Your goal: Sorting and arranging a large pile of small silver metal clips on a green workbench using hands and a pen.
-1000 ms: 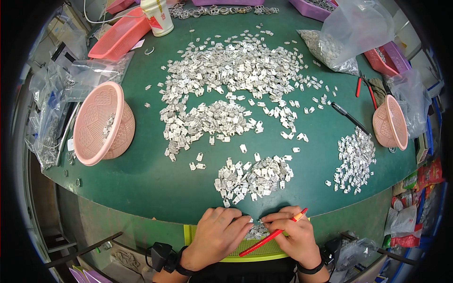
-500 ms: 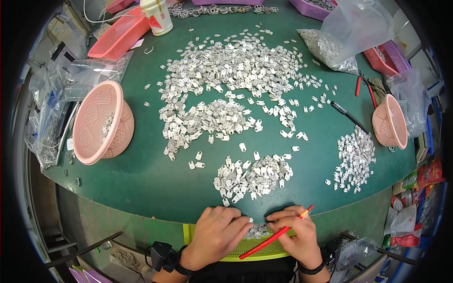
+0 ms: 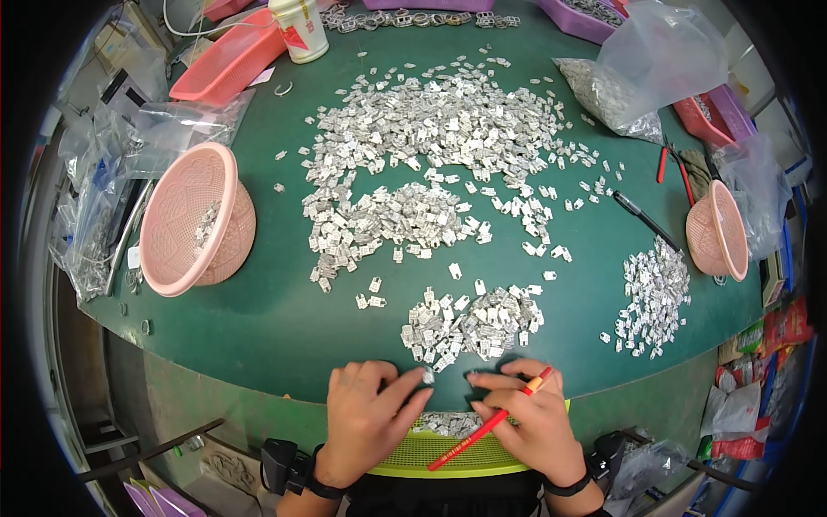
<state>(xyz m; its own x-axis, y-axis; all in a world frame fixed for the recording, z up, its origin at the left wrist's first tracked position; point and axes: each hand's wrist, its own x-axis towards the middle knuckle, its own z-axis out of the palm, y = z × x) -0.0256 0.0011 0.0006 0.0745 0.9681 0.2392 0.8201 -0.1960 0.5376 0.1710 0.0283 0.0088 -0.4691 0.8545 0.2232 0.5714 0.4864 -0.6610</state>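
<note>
Lower centre of frame: left hand (image 3: 366, 416), fingers curled, pinches small pale-silver tag (image 3: 428, 376), details blurred; right hand (image 3: 538, 422), loosely curved, holds red pen (image 3: 474, 432), yellow-banded.

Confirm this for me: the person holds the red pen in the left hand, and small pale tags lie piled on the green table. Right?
The hand is wrong: the head view shows the red pen in the right hand. Small pale tags do lie piled on the green table.

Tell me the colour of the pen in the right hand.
The pen is red, with a yellow-orange band near its upper end; best seen in the head view.
</note>
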